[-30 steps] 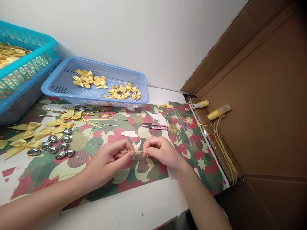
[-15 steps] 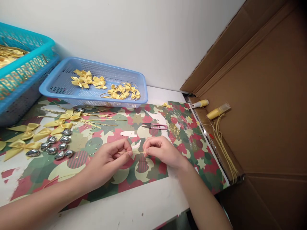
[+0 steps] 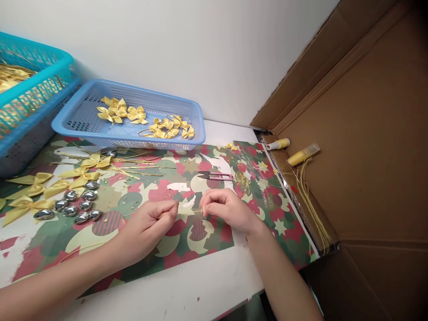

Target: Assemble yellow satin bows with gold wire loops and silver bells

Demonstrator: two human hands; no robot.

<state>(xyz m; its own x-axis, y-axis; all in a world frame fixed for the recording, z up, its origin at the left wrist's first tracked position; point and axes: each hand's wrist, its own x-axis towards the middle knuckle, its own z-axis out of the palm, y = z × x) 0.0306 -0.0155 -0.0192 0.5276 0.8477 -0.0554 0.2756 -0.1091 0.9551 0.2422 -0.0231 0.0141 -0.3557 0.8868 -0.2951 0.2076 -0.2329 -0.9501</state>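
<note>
One thin cord [image 3: 198, 211] runs sideways.

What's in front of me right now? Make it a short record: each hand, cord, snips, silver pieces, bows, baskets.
Left hand: fingers closed; grip on cord unclear
Right hand: pinching the cord
Cord: thin, running from the right hand toward the left
Snips: pink-handled, lying beyond the hands
Silver pieces: grouped left of the left hand
Bows: yellow; some loose on the sheet, some in the blue basket
Teal basket: far left, holding yellow items
</note>
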